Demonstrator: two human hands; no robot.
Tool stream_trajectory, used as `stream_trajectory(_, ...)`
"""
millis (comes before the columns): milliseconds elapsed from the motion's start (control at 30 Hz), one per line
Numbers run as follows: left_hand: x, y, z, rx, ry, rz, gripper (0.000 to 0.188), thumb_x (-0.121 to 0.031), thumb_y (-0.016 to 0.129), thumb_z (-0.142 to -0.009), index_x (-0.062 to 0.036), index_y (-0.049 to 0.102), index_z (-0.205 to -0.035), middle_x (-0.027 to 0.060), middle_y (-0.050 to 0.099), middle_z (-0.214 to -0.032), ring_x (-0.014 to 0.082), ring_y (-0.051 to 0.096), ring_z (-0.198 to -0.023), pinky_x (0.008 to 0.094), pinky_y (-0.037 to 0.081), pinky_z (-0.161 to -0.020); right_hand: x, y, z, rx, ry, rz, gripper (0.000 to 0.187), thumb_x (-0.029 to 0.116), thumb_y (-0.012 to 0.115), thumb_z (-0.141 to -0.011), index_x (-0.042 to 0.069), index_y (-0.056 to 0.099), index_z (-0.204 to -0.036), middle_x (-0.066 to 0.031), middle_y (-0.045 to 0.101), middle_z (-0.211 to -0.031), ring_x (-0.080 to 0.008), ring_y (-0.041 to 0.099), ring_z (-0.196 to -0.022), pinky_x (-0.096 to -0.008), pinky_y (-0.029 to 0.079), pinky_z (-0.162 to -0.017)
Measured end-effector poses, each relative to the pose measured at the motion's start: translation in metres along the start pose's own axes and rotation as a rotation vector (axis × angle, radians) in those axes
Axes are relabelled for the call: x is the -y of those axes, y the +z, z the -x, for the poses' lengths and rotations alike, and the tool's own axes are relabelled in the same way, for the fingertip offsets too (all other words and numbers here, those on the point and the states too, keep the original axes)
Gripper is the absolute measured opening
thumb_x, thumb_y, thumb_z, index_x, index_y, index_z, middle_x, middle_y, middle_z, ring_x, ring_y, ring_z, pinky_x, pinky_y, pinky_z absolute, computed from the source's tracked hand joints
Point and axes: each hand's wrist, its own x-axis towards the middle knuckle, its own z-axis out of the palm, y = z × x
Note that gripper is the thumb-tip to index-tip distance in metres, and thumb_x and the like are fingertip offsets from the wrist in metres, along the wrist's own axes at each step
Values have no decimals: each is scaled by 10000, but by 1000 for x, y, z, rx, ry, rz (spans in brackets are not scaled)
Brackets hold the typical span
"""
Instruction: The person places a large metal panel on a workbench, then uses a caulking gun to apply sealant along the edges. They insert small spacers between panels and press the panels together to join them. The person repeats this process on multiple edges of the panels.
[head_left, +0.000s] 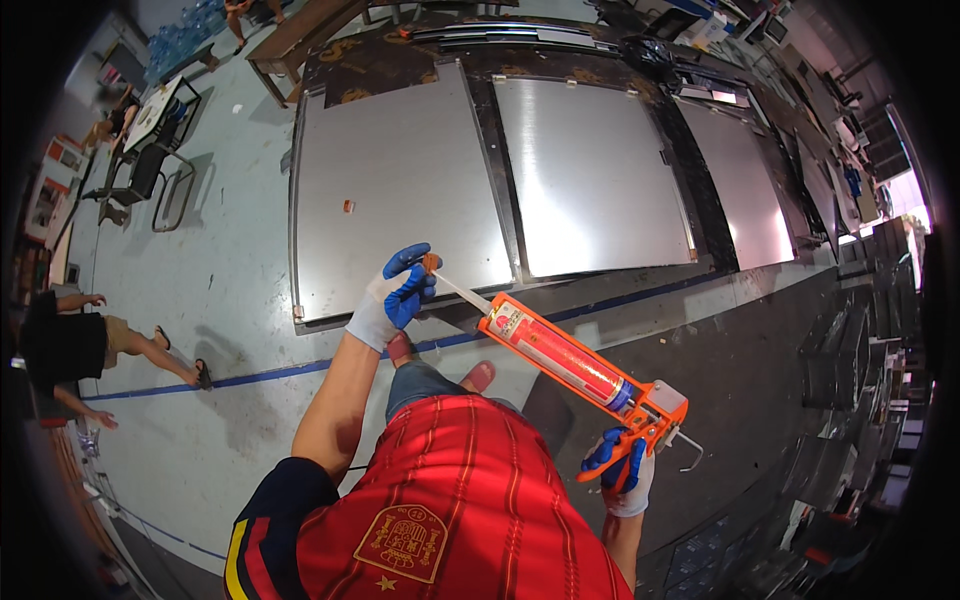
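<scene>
My right hand (622,470), in a blue-and-white work glove, is wrapped round the handle of an orange caulking gun (662,408). A red-and-white sealant cartridge (565,358) lies in its frame, and the pale nozzle (464,290) points up and to the left. My gloved left hand (398,292) is closed at the nozzle's tip, fingers bent round a small orange-brown piece (432,262). Whether that piece is joined to the nozzle I cannot tell. Beyond my hands lies a flat grey metal panel (400,180), with a small orange-and-white item (349,206) on it.
Two more metal panels, a middle one (590,180) and a right one (735,180), rest on the same dark worktop. A person (70,335) is at the left, beside a blue floor line (260,377). A black chair (150,172) and a wooden bench (290,50) stand farther off.
</scene>
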Motion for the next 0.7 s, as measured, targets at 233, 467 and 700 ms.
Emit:
stream_trajectory(233, 2, 9, -5, -22, -40, 19, 460, -97, 692, -1042, -24, 587, -1484, 162, 681, -1278, 231, 674, -1003, 371, 590, -890, 6, -2, 1, 10, -31, -15, 503, 477, 532, -1111, -10, 617, -1205, -115, 650, -863, -273, 646, -738, -433, 536, -673)
stream_trajectory(467, 8, 10, -9, -22, -68, -7, 453, -85, 689, -1041, -23, 595, -1480, 158, 685, -1278, 233, 697, -1018, 360, 603, -899, 11, -5, 1, -35, -41, -14, 505, 476, 525, -1110, -14, 620, -1191, -115, 645, -850, -266, 638, -726, -425, 532, -668)
stream_trajectory(700, 17, 15, -9, -38, -84, -1, 452, -90, 687, -1038, -21, 600, -1476, 140, 696, -1269, 228, 704, -1029, 354, 599, -918, 20, -7, -3, -44, -50, 23, 497, 470, 527, -1112, -12, 619, -1193, -111, 644, -850, -259, 637, -725, -423, 530, -665)
